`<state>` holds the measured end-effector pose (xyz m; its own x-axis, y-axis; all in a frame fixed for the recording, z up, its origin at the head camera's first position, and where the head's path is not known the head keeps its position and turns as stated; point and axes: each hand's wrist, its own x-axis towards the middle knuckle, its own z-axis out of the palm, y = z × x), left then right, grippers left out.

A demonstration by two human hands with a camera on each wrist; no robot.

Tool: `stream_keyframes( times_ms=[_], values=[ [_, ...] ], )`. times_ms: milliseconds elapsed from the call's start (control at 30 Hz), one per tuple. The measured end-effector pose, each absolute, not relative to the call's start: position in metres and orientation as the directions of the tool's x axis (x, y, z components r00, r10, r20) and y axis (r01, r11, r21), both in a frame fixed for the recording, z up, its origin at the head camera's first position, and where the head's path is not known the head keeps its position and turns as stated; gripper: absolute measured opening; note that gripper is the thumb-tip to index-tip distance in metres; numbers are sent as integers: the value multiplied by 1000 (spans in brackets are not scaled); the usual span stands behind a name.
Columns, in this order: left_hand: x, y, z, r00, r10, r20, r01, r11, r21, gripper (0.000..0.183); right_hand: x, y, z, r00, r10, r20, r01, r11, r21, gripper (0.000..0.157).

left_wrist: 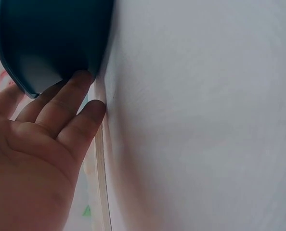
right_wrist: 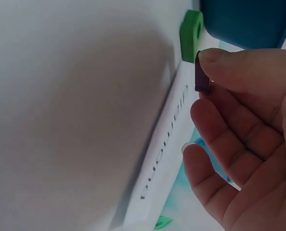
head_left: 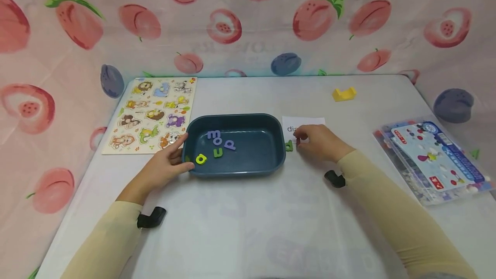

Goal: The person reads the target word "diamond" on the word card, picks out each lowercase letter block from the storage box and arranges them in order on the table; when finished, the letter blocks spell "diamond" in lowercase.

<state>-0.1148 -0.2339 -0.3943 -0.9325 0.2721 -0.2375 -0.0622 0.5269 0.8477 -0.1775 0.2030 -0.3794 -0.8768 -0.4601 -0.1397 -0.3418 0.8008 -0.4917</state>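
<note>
My left hand (head_left: 164,165) holds the left end of a dark teal tray (head_left: 267,165), thumb at the front corner and fingers against its outer wall. Purple letters m (head_left: 213,134), o (head_left: 217,141) and p (head_left: 230,144) lie inside, with a green u (head_left: 218,153) and a yellow-green letter (head_left: 201,159). Between thumb and finger, my right hand (head_left: 319,141) pinches a narrow dark maroon piece (right_wrist: 201,74) above the table. Beside the tray's right wall is a green letter d (head_left: 289,145). The white card (head_left: 306,122) behind my right hand reads "diamond" in the right wrist view.
An animal puzzle board (head_left: 155,115) lies at the back left, close to the tray. Toward the back right sits a yellow block (head_left: 344,94). A clear plastic case (head_left: 434,158) with a printed cover lies at the right edge. Fruit-patterned cloth (head_left: 248,29) hangs behind the table.
</note>
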Motion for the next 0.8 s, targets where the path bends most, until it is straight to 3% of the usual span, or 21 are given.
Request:
stream_keyframes(
  times_ms=[800],
  values=[
    [-115, -234, -395, -937, 264, -228, -56, 533, 844, 92, -180, 195, -391, -877, -453, -157, -337, 815, -472, 26]
  ],
)
